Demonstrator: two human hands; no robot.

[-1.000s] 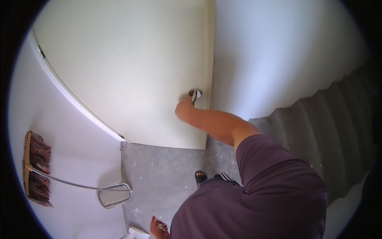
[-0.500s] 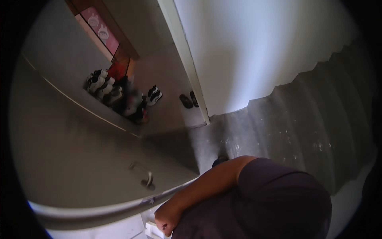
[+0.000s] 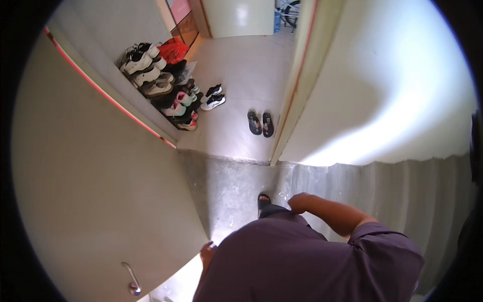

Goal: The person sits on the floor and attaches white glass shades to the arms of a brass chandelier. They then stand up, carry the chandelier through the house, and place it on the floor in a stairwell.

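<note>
While the right hand (image 3: 298,203) is held at 4 o'clock in the view, beside the dark shorts (image 3: 275,210), its fingers are turned inward; whether anything is grasped cannot be told. Between 6 and 7 o'clock, the left hand (image 3: 206,254) is partly covered by the soft purple shirt (image 3: 302,256); its fingers are placed near the edge of the door (image 3: 100,166), and their spread and grip cannot be determined. By the door, a smooth flat panel, the 9 o'clock side is filled; a curved metal lever handle (image 3: 134,288) is mounted on it at 7 o'clock. At 3 o'clock, ridged grey steps (image 3: 402,196) are seen. At 1 o'clock, dark open-toed slippers (image 3: 260,124) are paired on smooth pale flooring (image 3: 226,136). At 10 o'clock, shoes (image 3: 136,65) are stacked in tiers. A crinkled red plastic bag (image 3: 173,50) is set at 11 o'clock; its contents cannot be made out.
</note>
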